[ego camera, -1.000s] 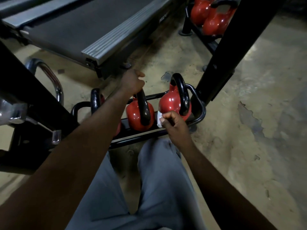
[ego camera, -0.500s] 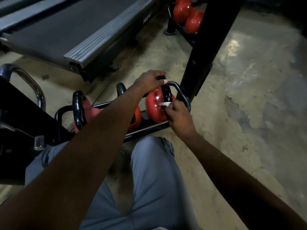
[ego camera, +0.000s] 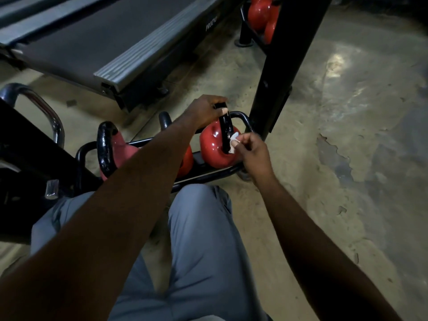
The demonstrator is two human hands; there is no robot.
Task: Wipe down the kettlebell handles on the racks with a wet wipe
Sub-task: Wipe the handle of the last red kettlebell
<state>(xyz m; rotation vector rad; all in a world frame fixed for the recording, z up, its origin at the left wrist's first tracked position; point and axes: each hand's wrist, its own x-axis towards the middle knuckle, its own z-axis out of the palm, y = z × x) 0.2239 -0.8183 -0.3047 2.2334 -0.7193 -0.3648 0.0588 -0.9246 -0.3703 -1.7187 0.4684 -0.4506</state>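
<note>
Three red kettlebells with black handles sit in a low black rack (ego camera: pixel 88 149) on the floor. My left hand (ego camera: pixel 205 111) grips the top of the handle of the right kettlebell (ego camera: pixel 214 147). My right hand (ego camera: pixel 251 150) pinches a small white wet wipe (ego camera: pixel 234 141) and holds it against the lower right side of that handle. The middle kettlebell (ego camera: pixel 185 162) is mostly hidden behind my left forearm. The left kettlebell (ego camera: pixel 106 147) stands free, its handle glossy.
A black upright post (ego camera: pixel 282 72) rises just right of the rack. Behind it a second rack holds more red kettlebells (ego camera: pixel 261 12). A treadmill deck (ego camera: pixel 97 35) lies at the top left. A chrome bar (ego camera: pixel 48 112) and dark machine frame stand at the left. My knees are below the rack.
My left hand moved from the middle kettlebell's handle to the top of the right one. My right hand brought the wipe up onto the right side of that handle.
</note>
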